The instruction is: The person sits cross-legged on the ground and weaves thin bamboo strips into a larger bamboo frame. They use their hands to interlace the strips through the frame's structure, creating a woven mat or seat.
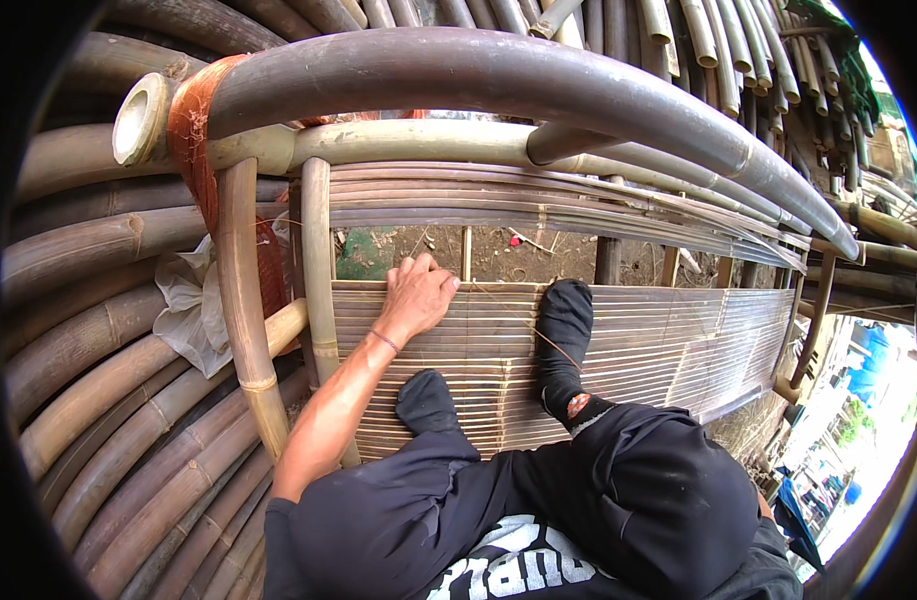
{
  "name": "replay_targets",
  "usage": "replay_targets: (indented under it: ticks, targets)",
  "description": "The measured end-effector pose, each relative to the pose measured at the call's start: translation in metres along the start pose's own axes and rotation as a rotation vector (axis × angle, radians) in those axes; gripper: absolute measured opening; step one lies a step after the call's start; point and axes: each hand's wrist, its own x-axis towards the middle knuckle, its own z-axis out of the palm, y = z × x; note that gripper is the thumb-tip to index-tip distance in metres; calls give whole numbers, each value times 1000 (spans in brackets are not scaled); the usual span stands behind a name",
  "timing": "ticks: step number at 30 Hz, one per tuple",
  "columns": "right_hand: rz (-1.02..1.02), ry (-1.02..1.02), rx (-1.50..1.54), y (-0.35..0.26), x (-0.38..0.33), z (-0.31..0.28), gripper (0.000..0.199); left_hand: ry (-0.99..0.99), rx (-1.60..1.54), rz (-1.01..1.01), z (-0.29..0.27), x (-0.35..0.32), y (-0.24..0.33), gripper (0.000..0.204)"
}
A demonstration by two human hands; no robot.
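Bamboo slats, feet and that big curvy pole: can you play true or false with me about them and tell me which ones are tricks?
1. The left hand is at the far edge of the slatted panel. True.
2. Both feet are bare. False: they wear dark socks.
3. An orange wrapping goes around the big curved pole near its left end. True.
4. The white plastic is at the right side of the picture. False: it is at the left, by the bamboo poles.
5. There is a thin band on the left wrist. True.
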Motion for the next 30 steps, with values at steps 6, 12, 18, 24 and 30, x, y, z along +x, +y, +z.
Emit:
replay_targets:
  ticks: [6, 12, 18, 24, 30]
  targets:
    - [-521, 1169, 578, -141, -93, -181, 43, -7, 106, -15, 14, 4, -1, 34]
    - [-939, 1120, 477, -285, -186, -316, 49, -311, 93, -136, -1, 20, 4, 36]
    - [-925, 1075, 161, -332, -167, -348, 30, -153, -27, -159, 2, 17, 5, 34]
    - [-949, 562, 877, -328, -153, -335, 31, -193, 54, -133, 4, 15, 2, 35]
    - [-820, 296, 728, -313, -157, -340, 44, -181, 5, -137, 5, 15, -2, 34]
